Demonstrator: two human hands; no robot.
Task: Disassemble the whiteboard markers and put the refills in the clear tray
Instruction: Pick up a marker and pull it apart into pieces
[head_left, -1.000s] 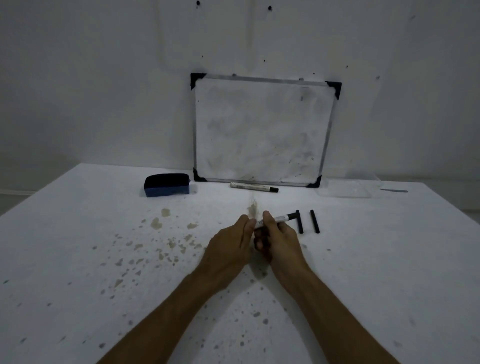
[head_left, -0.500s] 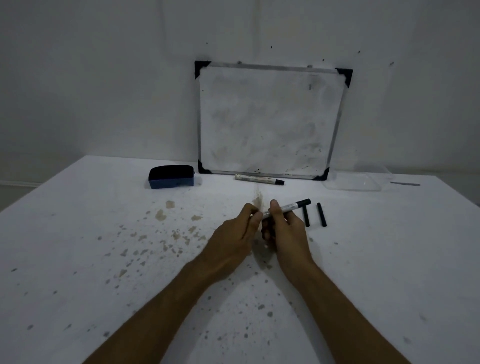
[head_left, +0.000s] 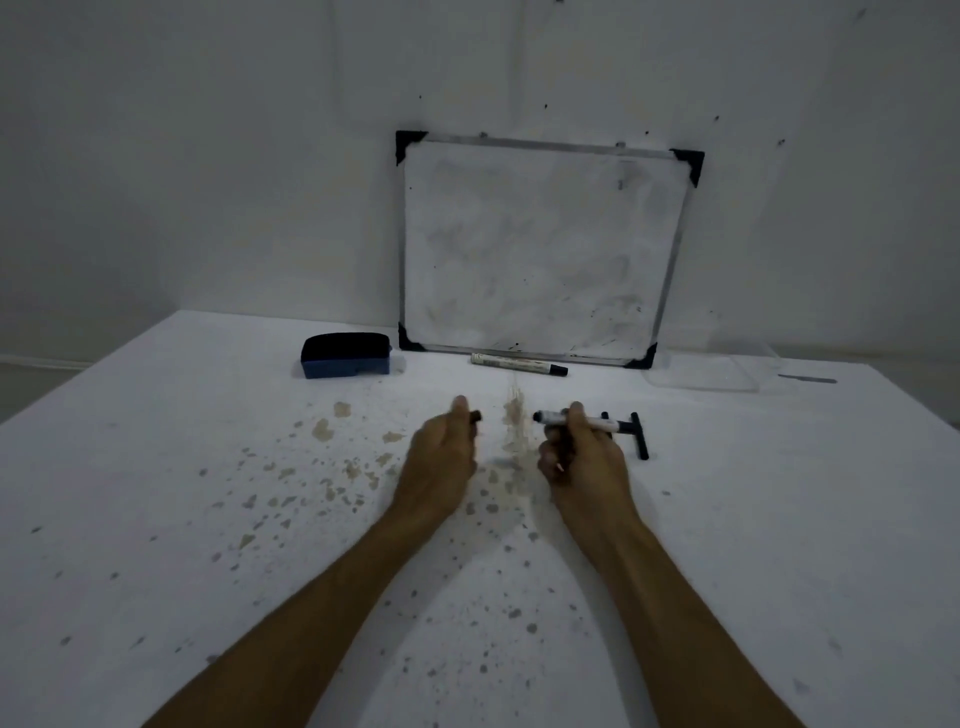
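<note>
Table: two markers, two refills.

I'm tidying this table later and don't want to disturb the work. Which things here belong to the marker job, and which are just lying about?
Job:
held marker
small dark piece in left hand
right hand
spare marker
black sticks
clear tray

Lying about:
whiteboard
eraser
thin flat strip

Nothing legible here. The marker lying by the whiteboard carries a printed label, but it's too small and blurred to read. The marker in the right hand shows no readable print either.
</note>
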